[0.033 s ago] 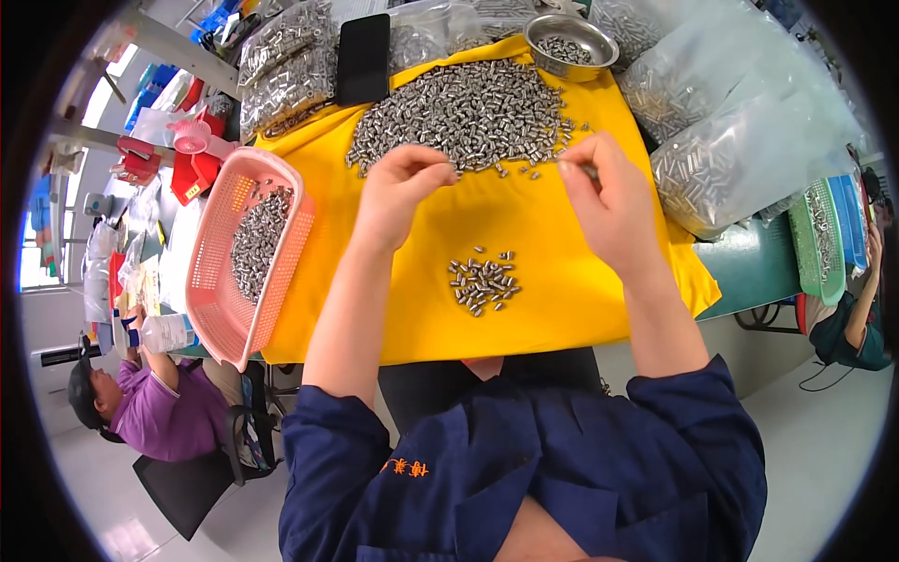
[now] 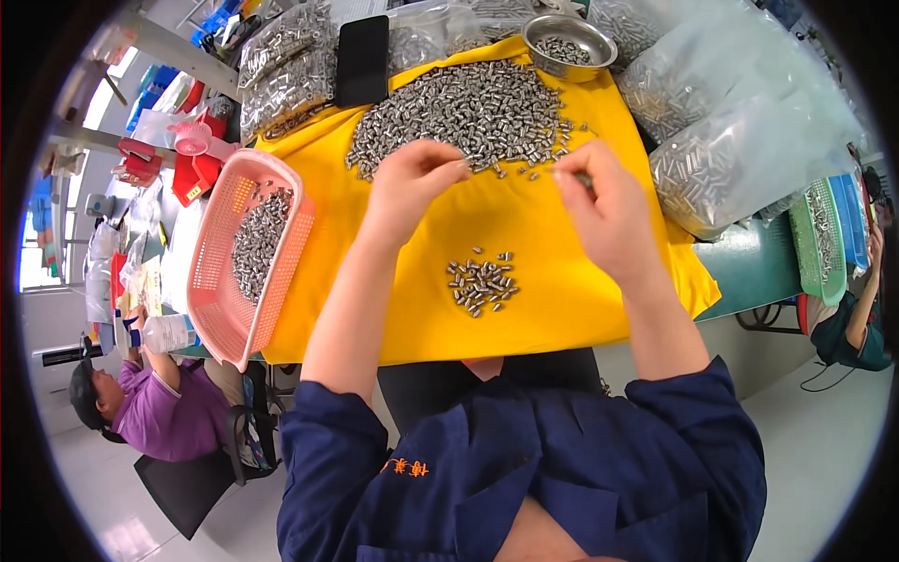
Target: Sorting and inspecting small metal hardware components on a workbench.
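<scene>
Over the near edge of a large heap of small silvery metal pieces (image 2: 459, 108), both my hands hover above a yellow cloth (image 2: 393, 318). My left hand (image 2: 409, 187) is closed, thumb and forefinger pinched together at the heap's edge. Whatever lies between those fingertips is too small to make out. A short gap to the right, my right hand (image 2: 611, 211) is closed too, its fingertips pointing at the left. Something dark shows inside its curled fingers, but I cannot name it. Nearer to me, between my forearms, a small pile of similar pieces (image 2: 482, 284) lies on the cloth.
A pink basket (image 2: 211, 323) with metal pieces stands left. A steel bowl (image 2: 585, 37) sits at the back right, a black phone (image 2: 362, 61) at the back. Bags of parts (image 2: 707, 178) crowd the right side. One person (image 2: 173, 407) sits left, another (image 2: 852, 328) right.
My left hand has shifted slightly right and its pinched fingertips point further toward the right hand. My right hand has turned slightly, its fingertips a little lower. The heap and small pile look the same.
</scene>
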